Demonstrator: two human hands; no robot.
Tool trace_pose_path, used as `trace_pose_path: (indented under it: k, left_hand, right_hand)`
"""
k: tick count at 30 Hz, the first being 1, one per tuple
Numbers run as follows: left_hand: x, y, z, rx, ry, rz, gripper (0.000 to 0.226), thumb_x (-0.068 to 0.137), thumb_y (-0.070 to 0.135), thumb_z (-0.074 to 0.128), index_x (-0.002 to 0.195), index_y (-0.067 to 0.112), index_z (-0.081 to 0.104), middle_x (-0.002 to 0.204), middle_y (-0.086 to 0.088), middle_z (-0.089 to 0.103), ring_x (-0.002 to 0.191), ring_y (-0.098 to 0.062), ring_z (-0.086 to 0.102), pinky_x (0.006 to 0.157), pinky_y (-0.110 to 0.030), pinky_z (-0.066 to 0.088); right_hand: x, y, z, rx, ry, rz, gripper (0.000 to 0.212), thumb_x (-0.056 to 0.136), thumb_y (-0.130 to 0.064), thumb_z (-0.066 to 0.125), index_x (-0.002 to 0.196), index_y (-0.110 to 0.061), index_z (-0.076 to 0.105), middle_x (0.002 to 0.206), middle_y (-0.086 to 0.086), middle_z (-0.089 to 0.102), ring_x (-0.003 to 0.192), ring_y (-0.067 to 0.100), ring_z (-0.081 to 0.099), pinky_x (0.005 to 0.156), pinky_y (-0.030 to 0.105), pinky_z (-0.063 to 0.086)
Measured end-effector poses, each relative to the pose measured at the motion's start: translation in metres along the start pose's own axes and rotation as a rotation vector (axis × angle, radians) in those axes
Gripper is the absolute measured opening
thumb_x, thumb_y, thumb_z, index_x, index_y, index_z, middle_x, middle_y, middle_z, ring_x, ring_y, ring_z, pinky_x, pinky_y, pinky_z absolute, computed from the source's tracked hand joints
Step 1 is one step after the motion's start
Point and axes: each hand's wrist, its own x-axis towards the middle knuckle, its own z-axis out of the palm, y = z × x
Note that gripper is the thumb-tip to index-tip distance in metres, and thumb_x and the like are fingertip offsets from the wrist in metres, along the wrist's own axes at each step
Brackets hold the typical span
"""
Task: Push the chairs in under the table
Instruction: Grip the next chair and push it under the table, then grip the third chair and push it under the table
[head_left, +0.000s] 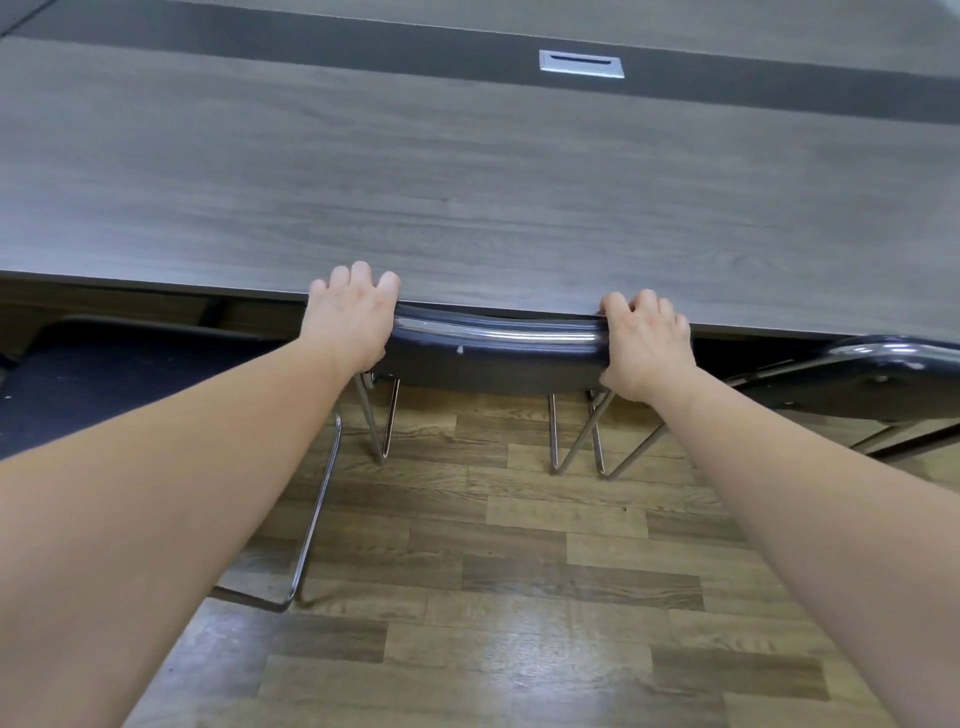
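**Both hands on chair back at edge of meeting table**

Two bare forearms reach forward from the near edge of the frame over a wood-plank floor (519, 571). The left hand (353, 317) is wrapped over the left end of a dark padded chair back (493, 348), fingers curled over its top toward the table; the right hand (647, 345) grips the right end the same way. The middle chair sits tucked in, its back touching or just beside the near edge of the grey wood-grain table (467, 182), its seat hidden beneath the top and its chrome legs (576, 441) showing on the floor below. To the right, a second chair (872, 379) with a chrome-rimmed dark back stands near the table edge at an angle. To the left, a third chair's dark seat (104, 374) lies partly under the tabletop, a chrome leg (317, 514) trailing toward the viewer. Farther across the table, a silver cable hatch (581, 63) is set in a darker central strip.
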Motion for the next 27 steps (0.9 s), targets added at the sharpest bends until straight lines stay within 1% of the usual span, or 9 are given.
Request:
trace_pose_path:
  k: [2, 4, 7, 9, 11, 14, 17, 22, 27]
  left_hand:
    - [-0.002, -0.003, -0.015, -0.06, -0.055, -0.029, 0.049, 0.078, 0.024, 0.07, 0.122, 0.012, 0.049, 0.123, -0.018, 0.049, 0.114, -0.038, 0.047, 0.094, -0.048, 0.042]
    - [-0.007, -0.01, -0.042, -0.17, -0.09, -0.063, 0.042, 0.083, 0.026, 0.065, 0.122, 0.017, 0.053, 0.126, -0.016, 0.05, 0.118, -0.037, 0.048, 0.097, -0.047, 0.041]
    - [-0.023, -0.024, -0.088, -0.417, -0.085, -0.074, 0.023, 0.083, 0.02, 0.06, 0.107, 0.019, 0.061, 0.123, -0.011, 0.061, 0.114, -0.033, 0.055, 0.096, -0.042, 0.046]
    - [-0.041, -0.034, -0.116, -0.548, -0.063, -0.096, 0.015, 0.082, 0.016, 0.057, 0.095, 0.022, 0.061, 0.115, -0.006, 0.067, 0.109, -0.029, 0.058, 0.094, -0.038, 0.048]
    - [-0.056, -0.041, -0.141, -0.623, -0.044, -0.134, 0.014, 0.081, 0.016, 0.057, 0.092, 0.023, 0.063, 0.11, -0.002, 0.068, 0.106, -0.026, 0.059, 0.09, -0.035, 0.047]
    - [-0.097, -0.076, -0.183, -0.715, 0.005, -0.196, 0.011, 0.082, 0.017, 0.059, 0.09, 0.023, 0.064, 0.106, -0.002, 0.067, 0.103, -0.024, 0.06, 0.09, -0.036, 0.047]
    - [-0.13, -0.115, -0.21, -0.764, 0.048, -0.216, 0.011, 0.082, 0.017, 0.059, 0.089, 0.023, 0.065, 0.101, -0.002, 0.067, 0.103, -0.026, 0.06, 0.094, -0.039, 0.05]
    - [-0.193, -0.2, -0.235, -0.871, 0.145, -0.297, 0.013, 0.079, 0.012, 0.058, 0.086, 0.021, 0.064, 0.088, 0.001, 0.061, 0.089, -0.022, 0.057, 0.09, -0.037, 0.05]
    - [-0.251, -0.307, -0.233, -0.891, 0.201, -0.335, 0.012, 0.079, 0.011, 0.059, 0.084, 0.02, 0.064, 0.078, 0.005, 0.059, 0.085, -0.02, 0.056, 0.079, -0.029, 0.044]
  right_hand:
    - [-0.006, -0.005, -0.009, 0.075, -0.033, 0.023, 0.055, 0.075, -0.007, 0.064, 0.125, -0.015, 0.044, 0.119, 0.015, 0.048, 0.11, 0.036, 0.045, 0.093, 0.043, 0.038]
    - [-0.013, -0.013, -0.03, 0.239, -0.033, 0.045, 0.045, 0.081, -0.006, 0.058, 0.125, -0.013, 0.049, 0.121, 0.014, 0.051, 0.111, 0.035, 0.049, 0.092, 0.041, 0.041]
    - [-0.026, -0.031, -0.07, 0.555, -0.033, 0.09, 0.02, 0.086, -0.01, 0.057, 0.106, -0.012, 0.06, 0.105, 0.008, 0.062, 0.1, 0.03, 0.058, 0.081, 0.031, 0.044]
    - [-0.037, -0.048, -0.099, 0.672, -0.01, 0.092, 0.007, 0.087, -0.011, 0.059, 0.091, -0.016, 0.059, 0.091, 0.003, 0.061, 0.09, 0.026, 0.058, 0.078, 0.027, 0.042]
    - [-0.047, -0.06, -0.125, 0.742, 0.042, 0.069, 0.009, 0.086, -0.009, 0.061, 0.085, -0.018, 0.057, 0.08, 0.0, 0.06, 0.079, 0.022, 0.056, 0.073, 0.025, 0.039]
    - [-0.071, -0.093, -0.18, 0.798, 0.116, -0.008, 0.011, 0.085, -0.007, 0.062, 0.081, -0.016, 0.059, 0.062, -0.009, 0.052, 0.059, 0.012, 0.049, 0.057, 0.02, 0.038]
    - [-0.095, -0.124, -0.227, 0.82, 0.183, -0.071, 0.011, 0.084, -0.007, 0.064, 0.079, -0.016, 0.06, 0.061, -0.012, 0.05, 0.057, 0.002, 0.046, 0.051, 0.004, 0.034]
    - [-0.145, -0.198, -0.265, 0.883, 0.147, -0.108, 0.007, 0.084, -0.009, 0.065, 0.081, -0.015, 0.062, 0.071, 0.002, 0.059, 0.068, 0.018, 0.052, 0.059, 0.016, 0.039]
    - [-0.19, -0.304, -0.272, 0.894, 0.138, -0.107, 0.009, 0.085, -0.01, 0.064, 0.08, -0.017, 0.061, 0.073, 0.003, 0.059, 0.069, 0.019, 0.053, 0.056, 0.019, 0.042]
